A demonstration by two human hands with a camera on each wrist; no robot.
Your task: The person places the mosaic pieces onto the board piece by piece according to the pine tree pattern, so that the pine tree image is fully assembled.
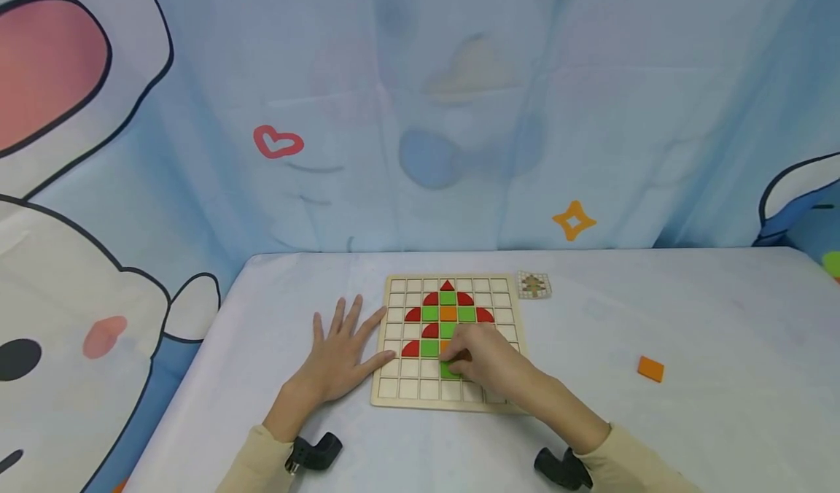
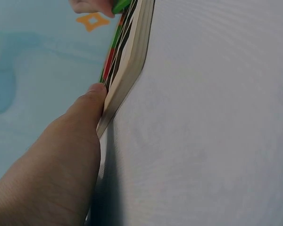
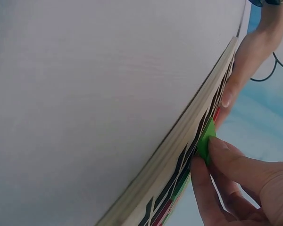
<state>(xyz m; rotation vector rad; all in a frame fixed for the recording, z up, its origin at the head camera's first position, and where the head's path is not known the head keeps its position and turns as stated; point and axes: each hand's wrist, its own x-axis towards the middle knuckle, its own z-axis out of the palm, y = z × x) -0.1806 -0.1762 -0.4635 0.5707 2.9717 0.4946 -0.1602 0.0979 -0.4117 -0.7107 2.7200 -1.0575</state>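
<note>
A wooden grid board point(image 1: 408, 389) lies on the white table, with red, green and orange pieces set in a tree-like pattern topped by a red triangle point(image 1: 448, 286). In the right wrist view my right hand point(image 3: 245, 183) pinches a green square tile point(image 3: 206, 141) between thumb and fingers, tilted against the board's face. From the head view, that tile is low in the middle columns, below an orange piece that my right hand point(image 1: 492, 358) partly covers. My left hand point(image 1: 337, 365) is spread flat on the table, its thumb and index fingertips at the board's left edge.
A small pattern card point(image 1: 534, 285) lies by the board's upper right corner. Farther right on the tablecloth is a loose orange tile point(image 1: 650, 369). Behind the table hangs a blue cartoon curtain point(image 1: 341, 187). Black wrist devices point(image 1: 318, 452) are on both wrists.
</note>
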